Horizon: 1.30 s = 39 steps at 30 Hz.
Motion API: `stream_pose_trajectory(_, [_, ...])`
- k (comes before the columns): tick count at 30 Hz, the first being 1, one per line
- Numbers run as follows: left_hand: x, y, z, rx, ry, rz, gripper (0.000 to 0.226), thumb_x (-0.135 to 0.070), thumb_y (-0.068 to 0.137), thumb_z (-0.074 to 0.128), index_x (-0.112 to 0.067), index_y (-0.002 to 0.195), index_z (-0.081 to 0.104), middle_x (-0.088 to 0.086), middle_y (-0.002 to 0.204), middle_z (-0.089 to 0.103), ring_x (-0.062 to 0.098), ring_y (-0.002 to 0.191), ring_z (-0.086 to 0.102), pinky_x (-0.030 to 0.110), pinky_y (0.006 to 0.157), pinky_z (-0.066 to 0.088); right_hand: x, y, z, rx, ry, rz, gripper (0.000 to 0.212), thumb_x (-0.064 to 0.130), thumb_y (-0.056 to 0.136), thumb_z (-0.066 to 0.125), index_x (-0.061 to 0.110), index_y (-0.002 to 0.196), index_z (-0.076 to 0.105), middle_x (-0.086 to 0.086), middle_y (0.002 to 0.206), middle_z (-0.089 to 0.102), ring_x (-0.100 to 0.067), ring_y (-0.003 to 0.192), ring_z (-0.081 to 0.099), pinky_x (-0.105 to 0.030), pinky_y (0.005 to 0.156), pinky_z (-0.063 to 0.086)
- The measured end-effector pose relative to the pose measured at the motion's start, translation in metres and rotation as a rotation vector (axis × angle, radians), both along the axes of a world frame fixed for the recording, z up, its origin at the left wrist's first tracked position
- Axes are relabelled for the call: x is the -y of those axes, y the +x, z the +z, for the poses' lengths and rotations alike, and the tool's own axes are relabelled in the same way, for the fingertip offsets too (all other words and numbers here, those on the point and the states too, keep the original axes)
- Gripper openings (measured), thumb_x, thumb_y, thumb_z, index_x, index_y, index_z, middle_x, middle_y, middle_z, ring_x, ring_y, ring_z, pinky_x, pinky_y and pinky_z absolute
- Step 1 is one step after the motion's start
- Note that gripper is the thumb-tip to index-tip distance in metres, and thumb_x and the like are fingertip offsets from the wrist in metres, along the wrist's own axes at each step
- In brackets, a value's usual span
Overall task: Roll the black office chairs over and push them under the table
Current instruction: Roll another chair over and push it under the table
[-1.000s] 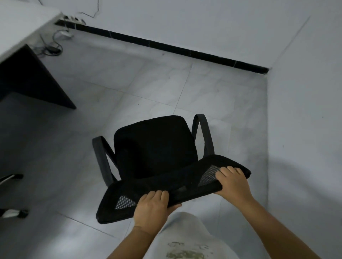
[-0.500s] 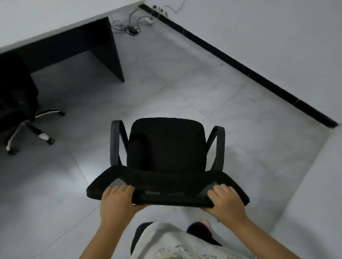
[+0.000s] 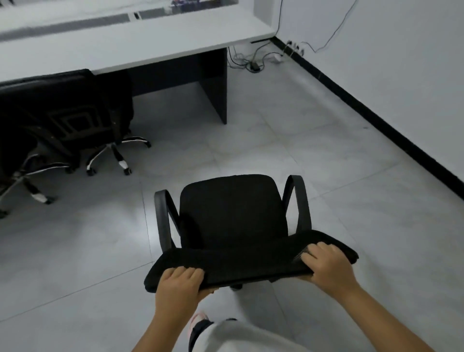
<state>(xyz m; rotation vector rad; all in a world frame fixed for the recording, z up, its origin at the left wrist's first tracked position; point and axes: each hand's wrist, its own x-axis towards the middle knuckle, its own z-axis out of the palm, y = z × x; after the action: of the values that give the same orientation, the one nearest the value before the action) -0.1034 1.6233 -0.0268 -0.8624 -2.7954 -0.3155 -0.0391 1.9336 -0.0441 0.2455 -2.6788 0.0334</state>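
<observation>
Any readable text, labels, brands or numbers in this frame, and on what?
None can be read.
Held chair: plain black, no label shows.
Parked chair at the table: no marking shows.
Items at the table's far edge: too blurred to read.

An office; long white desk (image 3: pixel 140 47), swivel chairs (image 3: pixel 75 110), floor cables (image 3: pixel 253 62).

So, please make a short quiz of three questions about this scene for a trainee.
1. True or false: both hands grip the top of the backrest of the chair being rolled.
2. How many chairs already stand at the table? A one, B two, C none.
3. Fill in: the cables lie on the floor by the ____.

Key: 1 true, left hand and right hand; 2 B; 3 wall.
</observation>
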Motion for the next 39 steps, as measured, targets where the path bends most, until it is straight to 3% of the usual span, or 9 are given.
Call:
stream_pose_trajectory(2, [-0.004, 0.001, 0.000, -0.033, 0.002, 0.011, 0.067, -0.059, 0.088, 0.025, -0.018, 0.055, 0.066, -0.006, 0.052, 0.064, 0.013, 0.045, 0.061, 0.020, 0.062, 0.044, -0.008, -0.014, 0.002, -0.004, -0.003, 0.035, 0.068, 0.057, 0.091, 0.023, 0.013, 0.053, 0.058, -0.001, 0.052, 0.054, -0.017, 0.044, 0.050, -0.021, 0.042, 0.036])
stream_pose_trajectory(7, [-0.008, -0.017, 0.004, -0.133, 0.037, 0.051, 0.075, -0.055, 0.093, 0.016, -0.018, 0.052, 0.067, -0.006, 0.051, 0.065, 0.011, 0.044, 0.062, 0.020, 0.054, 0.052, -0.008, -0.051, 0.002, -0.009, -0.021, 0.062, 0.070, 0.059, 0.091, 0.020, 0.013, 0.049, 0.053, 0.000, 0.048, 0.048, -0.015, 0.041, 0.044, -0.016, 0.047, 0.024])
stream_pose_trajectory(12, [0.014, -0.066, -0.003, -0.176, 0.034, 0.051, 0.070, -0.058, 0.091, 0.022, -0.021, 0.052, 0.066, -0.009, 0.050, 0.063, 0.010, 0.045, 0.061, 0.017, 0.060, 0.044, 0.010, -0.095, -0.009, -0.023, -0.061, 0.076, 0.070, 0.062, 0.089, 0.022, 0.013, 0.049, 0.054, 0.000, 0.048, 0.048, -0.016, 0.040, 0.045, -0.018, 0.041, 0.029])
stream_pose_trajectory(18, [0.031, -0.148, -0.003, -0.150, -0.004, 0.051, 0.052, -0.059, 0.078, 0.039, -0.021, 0.054, 0.067, -0.010, 0.052, 0.064, 0.010, 0.045, 0.060, 0.016, 0.052, 0.049, 0.029, -0.175, -0.005, 0.022, 0.001, 0.039, 0.046, 0.056, 0.068, 0.045, 0.015, 0.049, 0.052, 0.001, 0.048, 0.047, -0.016, 0.041, 0.044, -0.019, 0.046, 0.023])
stream_pose_trajectory(21, [0.041, -0.195, -0.005, -0.151, 0.005, 0.039, 0.039, -0.054, 0.065, 0.045, -0.023, 0.057, 0.068, -0.012, 0.053, 0.064, 0.009, 0.045, 0.060, 0.015, 0.050, 0.048, 0.040, -0.218, -0.007, 0.015, -0.011, 0.018, 0.055, 0.062, 0.078, 0.036, 0.016, 0.051, 0.050, 0.002, 0.049, 0.046, -0.016, 0.043, 0.043, -0.018, 0.059, 0.012])
stream_pose_trajectory(23, [0.048, -0.229, -0.006, -0.157, -0.010, 0.030, 0.038, -0.053, 0.065, 0.045, -0.023, 0.057, 0.068, -0.012, 0.053, 0.064, 0.009, 0.045, 0.060, 0.015, 0.050, 0.048, 0.046, -0.247, -0.009, -0.013, -0.039, 0.016, 0.066, 0.061, 0.089, 0.020, 0.016, 0.051, 0.051, 0.002, 0.050, 0.046, -0.016, 0.043, 0.043, -0.018, 0.058, 0.015])
stream_pose_trajectory(25, [0.055, -0.262, -0.007, -0.169, -0.035, 0.020, 0.038, -0.052, 0.066, 0.045, -0.024, 0.058, 0.068, -0.011, 0.054, 0.064, 0.010, 0.047, 0.061, 0.016, 0.050, 0.048, 0.053, -0.275, -0.010, -0.016, -0.046, 0.016, 0.069, 0.059, 0.091, 0.017, 0.015, 0.051, 0.052, 0.001, 0.049, 0.047, -0.017, 0.042, 0.043, -0.020, 0.054, 0.017])
stream_pose_trajectory(34, [0.071, -0.414, -0.009, -0.182, -0.091, 0.104, 0.045, -0.056, 0.076, 0.039, -0.023, 0.067, 0.068, -0.008, 0.061, 0.065, 0.015, 0.055, 0.062, 0.027, 0.060, 0.042, 0.078, -0.419, -0.001, 0.060, 0.052, -0.021, 0.038, 0.043, 0.061, 0.068, 0.011, 0.050, 0.052, -0.002, 0.046, 0.046, -0.019, 0.038, 0.044, -0.021, 0.044, 0.022])
stream_pose_trajectory(39, [0.065, -0.486, -0.005, -0.156, -0.110, 0.162, 0.040, -0.050, 0.070, 0.042, -0.018, 0.063, 0.064, -0.003, 0.059, 0.061, 0.020, 0.053, 0.059, 0.026, 0.064, 0.026, 0.076, -0.495, -0.001, -0.005, 0.061, 0.019, 0.043, 0.050, 0.069, 0.045, 0.014, 0.048, 0.052, 0.000, 0.046, 0.047, -0.017, 0.038, 0.044, -0.019, 0.048, 0.020])
